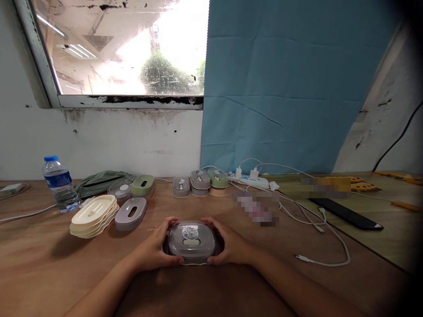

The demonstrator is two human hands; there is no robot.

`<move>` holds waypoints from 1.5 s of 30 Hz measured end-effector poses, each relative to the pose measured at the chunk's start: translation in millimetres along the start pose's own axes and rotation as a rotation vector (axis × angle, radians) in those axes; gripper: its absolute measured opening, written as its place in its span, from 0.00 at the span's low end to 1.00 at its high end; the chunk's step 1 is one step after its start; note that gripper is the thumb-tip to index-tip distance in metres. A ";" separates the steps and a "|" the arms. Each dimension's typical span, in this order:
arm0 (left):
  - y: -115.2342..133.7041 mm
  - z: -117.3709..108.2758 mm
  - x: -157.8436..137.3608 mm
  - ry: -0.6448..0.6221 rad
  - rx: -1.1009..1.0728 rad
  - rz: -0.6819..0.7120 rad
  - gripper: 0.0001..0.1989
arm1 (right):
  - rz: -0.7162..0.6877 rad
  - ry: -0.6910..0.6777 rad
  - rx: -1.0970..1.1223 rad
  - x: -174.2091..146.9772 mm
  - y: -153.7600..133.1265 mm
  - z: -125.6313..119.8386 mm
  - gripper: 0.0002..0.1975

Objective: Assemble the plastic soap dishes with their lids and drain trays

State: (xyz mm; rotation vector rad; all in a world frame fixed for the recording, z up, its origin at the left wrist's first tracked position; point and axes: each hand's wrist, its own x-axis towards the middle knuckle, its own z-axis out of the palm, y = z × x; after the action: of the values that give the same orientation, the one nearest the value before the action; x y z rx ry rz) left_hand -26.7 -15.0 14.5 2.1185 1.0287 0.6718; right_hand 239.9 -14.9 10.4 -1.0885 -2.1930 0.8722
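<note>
Directly in front of me on the brown table is a grey oval box with a clear domed lid, a round patterned sticker and a pale tab in the middle. My left hand wraps around its left end, thumb at the near edge and fingers at the far side. Around the right end my right hand grips the same way. The box sits level between both palms, its low sides partly hidden by the fingers and thumbs.
To the left are stacked cream trays, a grey oval shell, a green one and a water bottle. Finished-looking boxes stand at the back. White cables, a power strip and a black phone lie right.
</note>
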 end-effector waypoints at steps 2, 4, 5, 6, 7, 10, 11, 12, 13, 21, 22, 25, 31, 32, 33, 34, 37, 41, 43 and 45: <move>-0.5 0.0 0.5 0.000 -0.004 0.004 0.43 | 0.001 0.002 -0.004 -0.1 0.1 0.2 0.47; -0.7 0.0 1.0 0.001 -0.008 0.009 0.43 | 0.001 0.003 -0.008 0.0 0.5 0.5 0.47; -0.8 0.1 1.3 0.003 -0.011 0.013 0.43 | 0.000 0.003 -0.009 0.1 0.7 0.6 0.47; -0.9 0.2 1.6 0.005 -0.013 0.015 0.43 | -0.001 0.002 -0.010 0.1 1.0 0.8 0.48; -1.1 0.4 1.9 0.004 -0.015 0.016 0.43 | -0.002 0.000 -0.012 0.2 1.1 0.9 0.47; -2.6 1.3 2.6 0.000 -0.028 0.012 0.43 | -0.006 0.002 -0.017 0.3 1.1 1.1 0.47; -3.4 1.6 2.8 -0.002 -0.033 0.010 0.43 | -0.008 0.003 -0.018 0.3 0.8 1.1 0.47; -4.4 1.9 2.9 -0.001 -0.040 0.007 0.44 | -0.008 0.004 -0.020 0.2 0.3 1.1 0.47; -5.4 2.1 3.0 0.002 -0.047 0.003 0.44 | -0.006 0.005 -0.023 0.2 -0.2 1.0 0.47; -10.4 3.6 4.2 0.007 -0.086 -0.011 0.45 | 0.024 -0.003 -0.036 0.3 -3.3 0.8 0.46; -11.0 3.9 4.6 0.009 -0.094 -0.009 0.45 | 0.025 0.001 -0.034 0.4 -3.0 1.1 0.46; -12.8 4.5 5.7 0.011 -0.113 0.000 0.46 | 0.025 0.014 -0.034 0.2 -1.4 2.4 0.45; -11.8 3.8 5.5 -0.007 -0.146 0.022 0.44 | 0.023 0.018 -0.047 -0.8 -1.7 3.9 0.45; -11.5 3.6 5.3 -0.012 -0.146 0.025 0.44 | 0.020 0.022 -0.053 -1.0 -2.3 4.0 0.45; -11.2 3.5 5.0 -0.015 -0.145 0.026 0.43 | 0.017 0.027 -0.061 -1.1 -2.9 4.1 0.45; -11.1 3.3 4.8 -0.018 -0.142 0.025 0.44 | 0.016 0.031 -0.068 -1.3 -3.6 4.2 0.46; -11.2 2.6 4.4 -0.030 -0.138 0.012 0.44 | 0.022 0.031 -0.085 -1.6 -5.1 4.3 0.46; -10.8 1.0 4.5 -0.041 -0.150 0.009 0.43 | 0.019 0.023 -0.110 -1.7 -7.5 5.1 0.47; -10.5 0.5 4.6 -0.046 -0.161 0.014 0.43 | 0.013 0.023 -0.121 -1.8 -8.9 6.0 0.47; -10.6 0.3 4.6 -0.048 -0.177 0.018 0.42 | 0.007 0.022 -0.127 -2.0 -10.0 7.0 0.47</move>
State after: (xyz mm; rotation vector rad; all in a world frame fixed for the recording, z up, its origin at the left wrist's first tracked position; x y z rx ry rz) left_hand -28.9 -6.5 6.9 1.9828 0.8919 0.6909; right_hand 231.3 -23.3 13.0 -1.1605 -2.2537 0.7286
